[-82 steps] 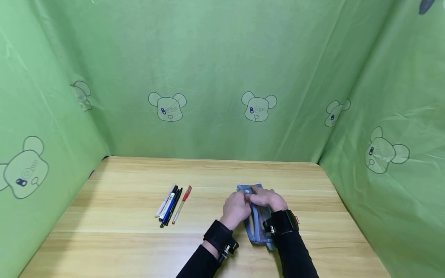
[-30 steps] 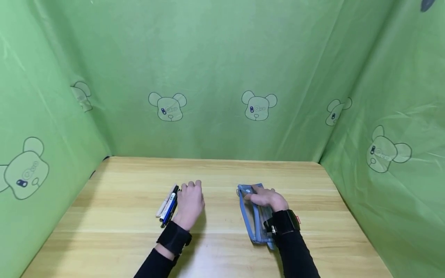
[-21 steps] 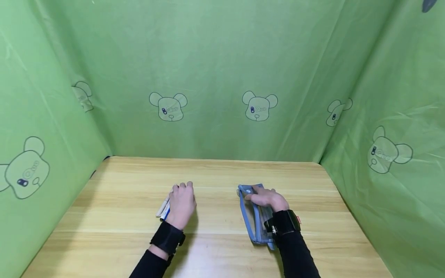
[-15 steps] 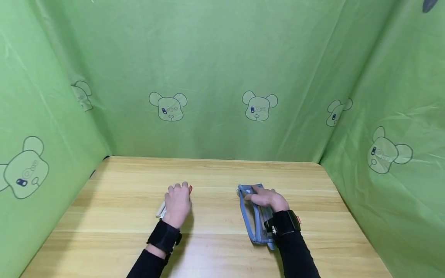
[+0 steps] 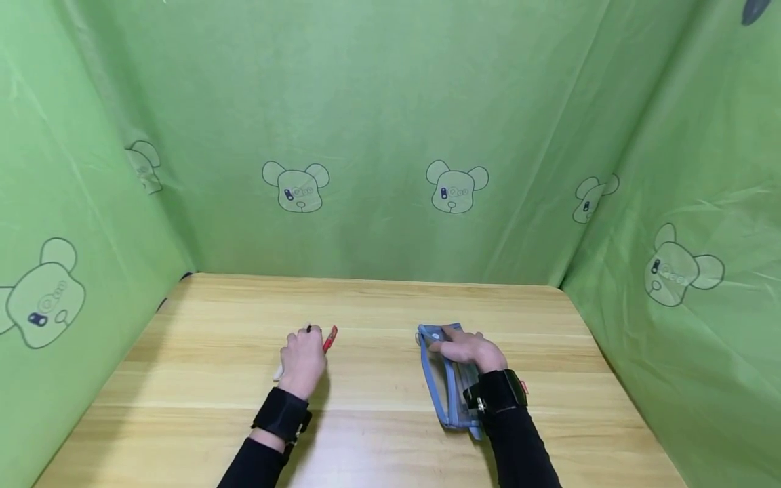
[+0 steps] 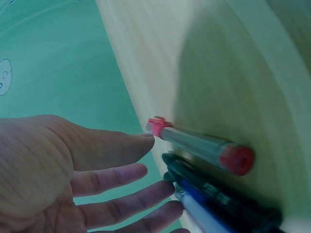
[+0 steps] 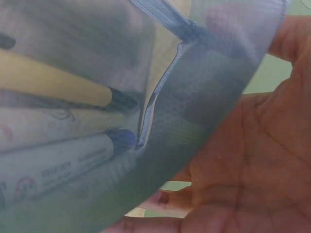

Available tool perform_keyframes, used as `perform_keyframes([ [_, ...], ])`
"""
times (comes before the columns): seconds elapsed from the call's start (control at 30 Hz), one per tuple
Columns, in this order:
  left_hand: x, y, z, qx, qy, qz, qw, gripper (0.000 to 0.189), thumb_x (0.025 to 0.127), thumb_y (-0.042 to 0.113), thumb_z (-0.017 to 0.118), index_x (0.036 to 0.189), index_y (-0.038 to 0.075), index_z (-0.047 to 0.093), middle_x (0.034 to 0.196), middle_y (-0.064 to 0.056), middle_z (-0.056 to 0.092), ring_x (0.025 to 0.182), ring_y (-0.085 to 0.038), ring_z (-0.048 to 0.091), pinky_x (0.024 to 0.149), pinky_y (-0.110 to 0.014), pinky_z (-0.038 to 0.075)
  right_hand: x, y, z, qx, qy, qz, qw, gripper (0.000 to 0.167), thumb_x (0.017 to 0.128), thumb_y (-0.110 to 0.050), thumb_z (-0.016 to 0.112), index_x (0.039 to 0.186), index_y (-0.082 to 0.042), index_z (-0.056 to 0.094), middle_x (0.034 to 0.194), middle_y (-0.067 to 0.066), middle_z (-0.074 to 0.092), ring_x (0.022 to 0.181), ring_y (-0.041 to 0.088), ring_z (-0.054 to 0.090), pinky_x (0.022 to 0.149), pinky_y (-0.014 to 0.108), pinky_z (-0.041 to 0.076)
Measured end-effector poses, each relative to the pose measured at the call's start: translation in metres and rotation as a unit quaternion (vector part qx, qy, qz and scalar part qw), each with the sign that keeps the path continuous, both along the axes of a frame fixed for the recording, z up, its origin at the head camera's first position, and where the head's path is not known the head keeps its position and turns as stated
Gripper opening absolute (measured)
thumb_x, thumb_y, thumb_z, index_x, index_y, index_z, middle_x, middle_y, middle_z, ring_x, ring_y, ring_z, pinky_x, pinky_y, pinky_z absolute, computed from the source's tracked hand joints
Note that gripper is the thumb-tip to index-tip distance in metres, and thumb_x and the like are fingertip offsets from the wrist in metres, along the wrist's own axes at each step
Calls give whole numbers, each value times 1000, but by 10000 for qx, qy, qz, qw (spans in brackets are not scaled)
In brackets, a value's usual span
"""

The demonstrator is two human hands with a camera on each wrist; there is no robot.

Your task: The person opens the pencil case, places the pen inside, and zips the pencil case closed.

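Observation:
My left hand [image 5: 303, 361] is over the pens at the left of the table. In the left wrist view its fingers are extended and spread, thumb tip right at the red cap of a clear pen [image 6: 199, 145]. Below that pen lie a black pen [image 6: 223, 196] and a blue-and-white marker [image 6: 206, 211]. The end of a white pen [image 5: 278, 373] peeks out left of the hand. My right hand [image 5: 472, 349] holds the far end of a blue mesh pencil case [image 5: 450, 400], unzipped. Through its mesh, the right wrist view shows a marker with a blue end [image 7: 63, 162] and other pens inside.
The wooden table [image 5: 378, 434] is enclosed by green curtains [image 5: 378, 230] printed with bear heads, at the back and both sides. Each wrist carries a black strap with a camera.
My left hand has left the pencil case, whose mouth now gapes, and moved left to the pens, sliding further left across them. The right hand stays on the case.

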State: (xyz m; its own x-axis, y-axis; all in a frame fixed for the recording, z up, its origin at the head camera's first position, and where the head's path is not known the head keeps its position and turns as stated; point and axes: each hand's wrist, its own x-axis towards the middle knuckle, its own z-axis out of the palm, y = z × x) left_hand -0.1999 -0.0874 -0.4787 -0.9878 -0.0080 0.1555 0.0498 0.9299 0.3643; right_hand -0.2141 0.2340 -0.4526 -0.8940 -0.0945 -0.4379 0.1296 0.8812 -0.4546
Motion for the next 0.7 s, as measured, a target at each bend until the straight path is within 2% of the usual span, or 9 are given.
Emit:
perform_keyframes([
  [0.1, -1, -2, -2, 86, -16, 27, 10000, 9, 81, -11, 62, 83, -2, 62, 85, -22, 66, 80, -40, 62, 60, -53, 58, 0, 0, 0, 6, 9, -1, 10000, 81, 94, -50, 54, 161, -13, 28, 161, 26, 36, 149, 60, 15, 117, 74, 21],
  [0.37, -3, -4, -7, 105, 116, 67, 9999, 9, 81, -10, 65, 88, -5, 66, 87, -24, 67, 81, -40, 61, 57, -52, 58, 0, 0, 0, -6, -4, 35, 10000, 81, 94, -49, 52, 161, -11, 26, 161, 25, 35, 151, 58, 13, 122, 71, 13],
  [0.7, -3, -5, -10, 19, 198, 194, 9996, 4, 81, -8, 65, 79, -4, 65, 85, -26, 67, 85, -41, 60, 58, -54, 58, -2, -2, -3, 84, 56, 122, 9999, 79, 95, -46, 52, 160, -8, 27, 160, 26, 37, 152, 54, 19, 123, 70, 10],
])
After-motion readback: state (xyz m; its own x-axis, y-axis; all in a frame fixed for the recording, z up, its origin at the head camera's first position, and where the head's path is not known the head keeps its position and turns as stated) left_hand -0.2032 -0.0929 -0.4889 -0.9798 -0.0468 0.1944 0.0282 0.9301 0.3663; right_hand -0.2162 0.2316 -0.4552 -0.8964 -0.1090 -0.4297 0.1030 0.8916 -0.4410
